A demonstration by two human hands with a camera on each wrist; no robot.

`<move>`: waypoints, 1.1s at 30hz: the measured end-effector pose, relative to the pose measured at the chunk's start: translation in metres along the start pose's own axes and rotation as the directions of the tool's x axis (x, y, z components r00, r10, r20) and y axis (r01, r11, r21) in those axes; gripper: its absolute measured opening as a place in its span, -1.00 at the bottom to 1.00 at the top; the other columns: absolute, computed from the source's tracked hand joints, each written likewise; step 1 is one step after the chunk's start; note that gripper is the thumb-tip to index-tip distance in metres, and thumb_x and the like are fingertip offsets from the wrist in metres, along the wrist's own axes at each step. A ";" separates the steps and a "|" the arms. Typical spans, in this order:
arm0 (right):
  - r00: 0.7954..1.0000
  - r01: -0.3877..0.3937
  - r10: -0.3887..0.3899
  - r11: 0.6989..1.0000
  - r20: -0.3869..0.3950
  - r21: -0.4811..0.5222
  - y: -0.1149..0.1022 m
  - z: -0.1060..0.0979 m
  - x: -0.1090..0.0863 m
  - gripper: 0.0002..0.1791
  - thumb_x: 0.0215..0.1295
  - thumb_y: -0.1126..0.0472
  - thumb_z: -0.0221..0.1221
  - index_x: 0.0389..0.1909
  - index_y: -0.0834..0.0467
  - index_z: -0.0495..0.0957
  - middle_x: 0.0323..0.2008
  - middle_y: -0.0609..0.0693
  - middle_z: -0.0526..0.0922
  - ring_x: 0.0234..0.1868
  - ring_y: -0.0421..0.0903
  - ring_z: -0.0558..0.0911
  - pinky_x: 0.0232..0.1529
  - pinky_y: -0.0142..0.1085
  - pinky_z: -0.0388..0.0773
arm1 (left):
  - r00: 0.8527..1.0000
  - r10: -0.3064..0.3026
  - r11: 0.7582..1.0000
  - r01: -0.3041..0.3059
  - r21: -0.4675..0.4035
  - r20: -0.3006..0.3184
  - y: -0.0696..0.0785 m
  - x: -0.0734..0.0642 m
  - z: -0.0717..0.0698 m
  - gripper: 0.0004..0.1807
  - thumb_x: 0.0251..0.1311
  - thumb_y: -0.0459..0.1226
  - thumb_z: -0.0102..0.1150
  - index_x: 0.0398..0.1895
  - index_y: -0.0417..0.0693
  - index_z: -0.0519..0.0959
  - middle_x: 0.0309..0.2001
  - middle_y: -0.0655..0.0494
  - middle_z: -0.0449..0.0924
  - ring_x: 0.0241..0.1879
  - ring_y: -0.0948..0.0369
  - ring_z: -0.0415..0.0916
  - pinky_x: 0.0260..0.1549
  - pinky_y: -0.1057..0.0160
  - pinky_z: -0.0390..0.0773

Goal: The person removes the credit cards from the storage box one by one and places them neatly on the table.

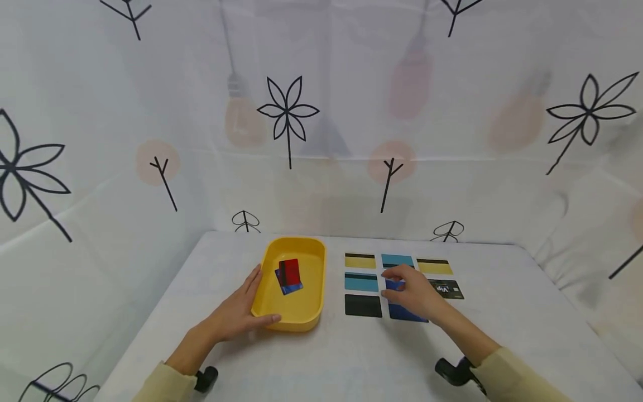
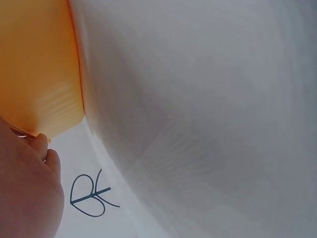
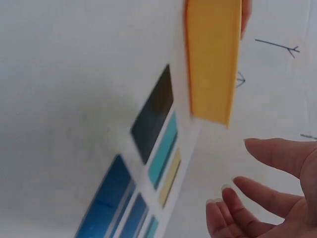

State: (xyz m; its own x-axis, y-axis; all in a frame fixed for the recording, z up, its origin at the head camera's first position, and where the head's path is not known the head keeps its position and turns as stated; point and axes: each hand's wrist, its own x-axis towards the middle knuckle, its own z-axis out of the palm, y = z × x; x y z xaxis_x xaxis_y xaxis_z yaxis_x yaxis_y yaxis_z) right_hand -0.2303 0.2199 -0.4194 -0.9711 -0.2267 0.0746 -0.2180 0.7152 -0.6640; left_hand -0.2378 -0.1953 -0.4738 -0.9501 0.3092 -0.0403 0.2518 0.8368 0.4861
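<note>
My left hand (image 1: 235, 314) holds the yellow plastic tray (image 1: 323, 279) at its near left corner, fingers along the left side and thumb at the front rim. Inside it a red card (image 1: 293, 271) with a dark stripe overlaps a blue card (image 1: 291, 289). Over the laid-out cards hovers my right hand (image 1: 413, 291), thumb and fingers apart, with nothing between them. It partly hides a blue card (image 1: 394, 285) and a dark blue card (image 1: 406, 313). To its left lie a black card (image 1: 363, 306), a teal card (image 1: 361, 284) and a yellow card (image 1: 360, 263).
Beyond the right hand are another teal card (image 1: 397, 259), a second yellow card (image 1: 435, 268) and a black "Vip" card (image 1: 450, 289). The white table (image 1: 321, 368) meets a patterned cloth backdrop (image 1: 326, 190) behind. Black wrist devices sit on both arms.
</note>
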 end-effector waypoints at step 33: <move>0.991 0.119 -0.124 0.989 0.051 0.088 -0.067 0.050 0.043 -0.56 0.25 0.24 0.41 0.14 0.18 0.61 0.02 0.08 0.64 -0.06 0.07 0.57 -0.10 -0.26 0.67 | 1.000 0.011 1.000 -0.011 0.019 0.008 0.000 0.001 -0.004 0.33 0.05 0.45 0.20 0.68 -0.04 -0.17 0.68 0.09 -0.30 0.59 -0.06 0.01 0.43 -0.20 0.24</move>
State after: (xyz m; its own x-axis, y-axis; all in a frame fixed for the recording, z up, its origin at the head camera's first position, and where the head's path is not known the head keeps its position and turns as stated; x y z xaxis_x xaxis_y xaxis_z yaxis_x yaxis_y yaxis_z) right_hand -0.2526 0.1293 -0.4087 -0.9304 -0.3470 0.1180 -0.3225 0.6220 -0.7135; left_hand -0.2398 -0.1966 -0.4701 -0.9459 0.3217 -0.0416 0.2657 0.8420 0.4694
